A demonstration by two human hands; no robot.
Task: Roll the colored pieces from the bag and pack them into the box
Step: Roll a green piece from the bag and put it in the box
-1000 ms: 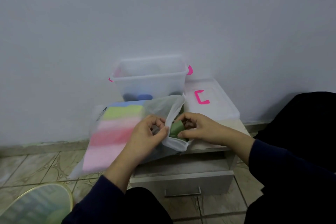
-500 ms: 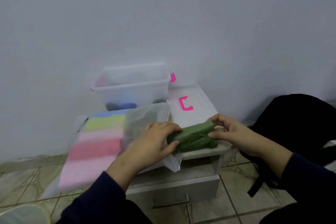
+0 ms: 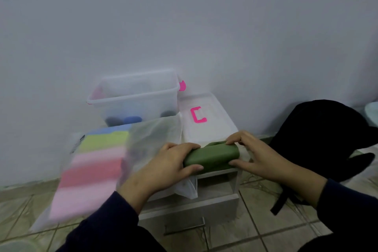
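A dark green piece (image 3: 212, 156) lies across the front edge of a small white cabinet, partly curled over. My left hand (image 3: 165, 165) grips its left end, and my right hand (image 3: 252, 154) holds its right end between fingers and thumb. To the left lies a translucent bag (image 3: 155, 135) holding a stack of blue, yellow-green, pink and red pieces (image 3: 96, 161). Behind it stands the clear plastic box (image 3: 133, 98) with pink clips; a few dark and blue rolls (image 3: 132, 119) sit on its bottom.
The box's lid (image 3: 206, 127) with a pink handle lies flat on the cabinet top to the right of the box. The cabinet's drawer (image 3: 196, 208) stands slightly open below. A black bag (image 3: 319, 139) sits on the tiled floor at right. The wall is close behind.
The green piece has come out of the bag and now lies between both hands at the cabinet's front edge. My right hand moved rightward with it; the view shifted a little.
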